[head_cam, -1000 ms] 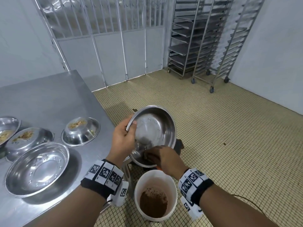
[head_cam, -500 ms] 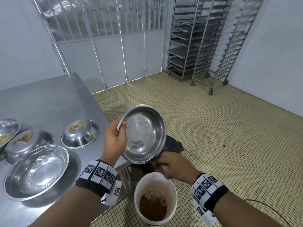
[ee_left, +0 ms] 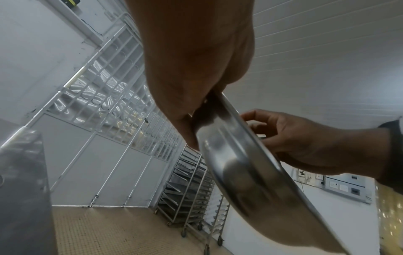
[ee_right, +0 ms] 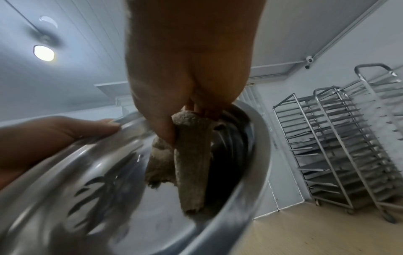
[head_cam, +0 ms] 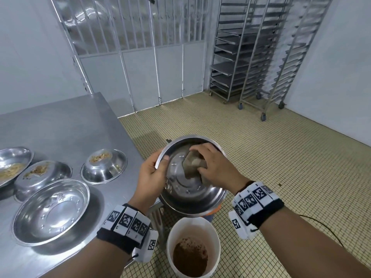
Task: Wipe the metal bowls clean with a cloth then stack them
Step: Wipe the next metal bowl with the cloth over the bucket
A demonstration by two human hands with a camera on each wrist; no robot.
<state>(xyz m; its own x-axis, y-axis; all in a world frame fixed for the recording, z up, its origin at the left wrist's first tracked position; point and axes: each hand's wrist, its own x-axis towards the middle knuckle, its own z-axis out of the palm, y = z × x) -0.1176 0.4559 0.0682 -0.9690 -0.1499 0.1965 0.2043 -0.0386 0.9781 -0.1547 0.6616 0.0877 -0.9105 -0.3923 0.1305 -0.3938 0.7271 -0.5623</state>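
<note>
Head view looks down and forward over the held bowl (head_cam: pixel 192 189), table (head_cam: pixel 60 127) left of it. Left wrist view looks up from under the bowl (ee_left: pixel 244 165), very close. Right wrist view looks into the bowl (ee_right: pixel 109 189), close. All share the bowl.

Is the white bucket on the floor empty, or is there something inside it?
Not empty. The head view shows brown material in the bottom of the white bucket; its upper walls are bare. What the material is, I cannot tell.

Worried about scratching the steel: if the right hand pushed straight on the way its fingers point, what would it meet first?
The cloth it grips, then, right behind it, the inner wall of the bowl held by the left hand.
</note>
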